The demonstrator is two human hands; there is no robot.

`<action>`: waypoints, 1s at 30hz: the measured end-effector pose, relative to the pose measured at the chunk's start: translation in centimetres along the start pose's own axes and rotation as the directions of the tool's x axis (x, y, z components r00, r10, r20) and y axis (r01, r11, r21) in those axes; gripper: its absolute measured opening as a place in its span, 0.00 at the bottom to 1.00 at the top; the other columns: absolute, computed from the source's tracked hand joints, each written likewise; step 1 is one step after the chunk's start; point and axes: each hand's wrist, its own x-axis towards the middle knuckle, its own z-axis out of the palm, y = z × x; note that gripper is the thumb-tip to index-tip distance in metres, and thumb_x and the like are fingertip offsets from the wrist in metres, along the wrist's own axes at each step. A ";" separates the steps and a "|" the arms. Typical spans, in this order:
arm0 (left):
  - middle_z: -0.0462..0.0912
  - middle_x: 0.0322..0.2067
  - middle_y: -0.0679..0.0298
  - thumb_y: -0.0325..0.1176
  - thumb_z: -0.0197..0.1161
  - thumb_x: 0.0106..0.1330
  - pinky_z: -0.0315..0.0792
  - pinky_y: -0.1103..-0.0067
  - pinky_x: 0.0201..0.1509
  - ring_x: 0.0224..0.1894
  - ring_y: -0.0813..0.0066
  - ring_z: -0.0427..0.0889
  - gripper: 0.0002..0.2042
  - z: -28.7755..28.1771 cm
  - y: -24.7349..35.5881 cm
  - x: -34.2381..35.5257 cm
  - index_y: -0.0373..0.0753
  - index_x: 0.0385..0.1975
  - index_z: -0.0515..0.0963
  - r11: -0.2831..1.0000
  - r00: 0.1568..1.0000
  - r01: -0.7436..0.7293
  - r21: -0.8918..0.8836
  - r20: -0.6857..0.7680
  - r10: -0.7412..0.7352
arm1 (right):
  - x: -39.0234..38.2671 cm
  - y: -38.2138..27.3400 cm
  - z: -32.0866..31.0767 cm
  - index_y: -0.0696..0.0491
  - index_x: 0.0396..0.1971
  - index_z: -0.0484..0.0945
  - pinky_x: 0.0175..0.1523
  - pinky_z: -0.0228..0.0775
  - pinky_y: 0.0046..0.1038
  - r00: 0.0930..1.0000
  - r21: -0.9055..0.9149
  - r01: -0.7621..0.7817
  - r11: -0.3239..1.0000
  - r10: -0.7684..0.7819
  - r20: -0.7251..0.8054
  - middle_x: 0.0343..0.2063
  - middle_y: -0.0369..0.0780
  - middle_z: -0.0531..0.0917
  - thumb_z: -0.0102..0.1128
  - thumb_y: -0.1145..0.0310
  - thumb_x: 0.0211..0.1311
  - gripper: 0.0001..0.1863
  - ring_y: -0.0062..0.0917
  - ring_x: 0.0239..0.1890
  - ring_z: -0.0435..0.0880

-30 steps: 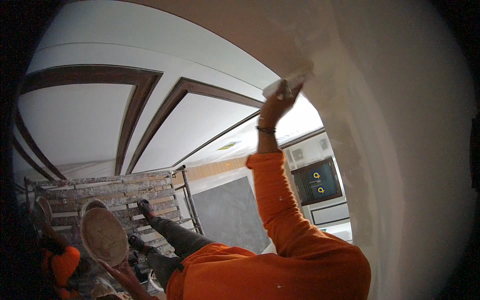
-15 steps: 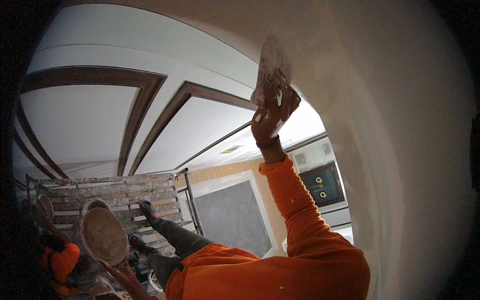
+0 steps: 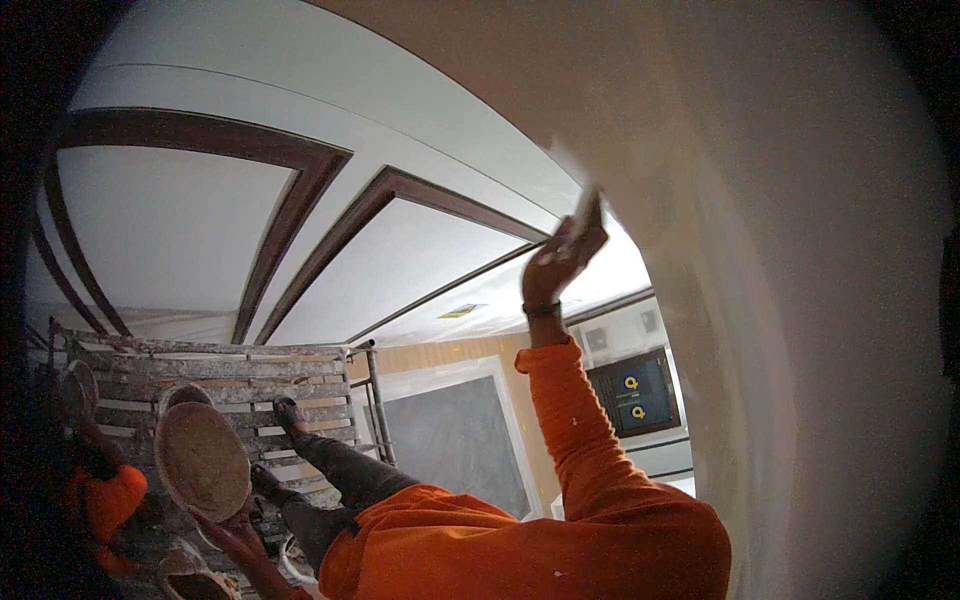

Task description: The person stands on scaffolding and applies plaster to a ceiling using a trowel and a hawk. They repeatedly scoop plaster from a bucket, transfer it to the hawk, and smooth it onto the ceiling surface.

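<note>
My right hand [image 3: 558, 262] is raised, closed around a putty knife [image 3: 594, 212]. The blade is blurred and turned nearly edge-on. It is close to the edge of a pale plastered surface [image 3: 690, 130]; whether it touches I cannot tell. A small whitish smear [image 3: 566, 152] shows on that edge just above the blade. Low at the left, my left hand [image 3: 228, 528] grips the lower edge of a round shallow pan [image 3: 204, 458]. Greyish-beige paste coats the inside of the pan. Part of the left hand's fingers is hidden beneath it.
Below me lies a slatted, paste-stained scaffold platform [image 3: 240, 368] with a metal rail [image 3: 376, 400]. Another person's orange sleeve [image 3: 115, 500] and a round pan [image 3: 78, 390] are at far left. A paste-smeared bucket [image 3: 190, 578] stands low down. Dark-trimmed white panels [image 3: 180, 220] fill the upper left.
My right hand has come down slightly to the right, and the putty knife has turned from broad face to nearly edge-on. The pan in my left hand has shifted slightly left in view.
</note>
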 end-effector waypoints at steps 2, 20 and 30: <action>0.46 0.69 0.50 0.57 0.49 0.68 0.63 0.49 0.66 0.68 0.46 0.55 0.37 0.1 0.0 -0.4 0.47 0.71 0.44 1.000 1.000 0.011 0.003 -0.012 -0.011 | 1.1 1.5 -1.0 0.60 0.66 0.57 0.65 0.56 0.38 0.879 -0.010 -0.477 0.879 0.477 -0.019 0.61 0.54 0.68 0.35 0.59 0.75 0.27 0.41 0.64 0.63; 0.45 0.69 0.50 0.51 0.50 0.70 0.64 0.51 0.66 0.68 0.47 0.56 0.35 2.1 1.5 -2.1 0.48 0.71 0.44 0.993 0.991 0.044 0.110 -0.133 -0.029 | -0.7 -7.7 2.7 0.54 0.59 0.73 0.54 0.64 0.36 0.994 0.325 0.093 0.941 -0.106 0.021 0.58 0.45 0.73 0.44 0.60 0.68 0.24 0.33 0.49 0.71; 0.45 0.69 0.50 0.48 0.51 0.70 0.64 0.52 0.66 0.68 0.48 0.56 0.34 5.6 2.1 -2.3 0.48 0.71 0.44 0.976 0.982 0.092 0.199 -0.180 -0.056 | -4.3 13.5 1.5 0.59 0.54 0.70 0.50 0.66 0.27 0.951 0.132 -0.186 0.974 0.212 -0.223 0.41 0.39 0.76 0.53 0.62 0.69 0.20 0.22 0.43 0.73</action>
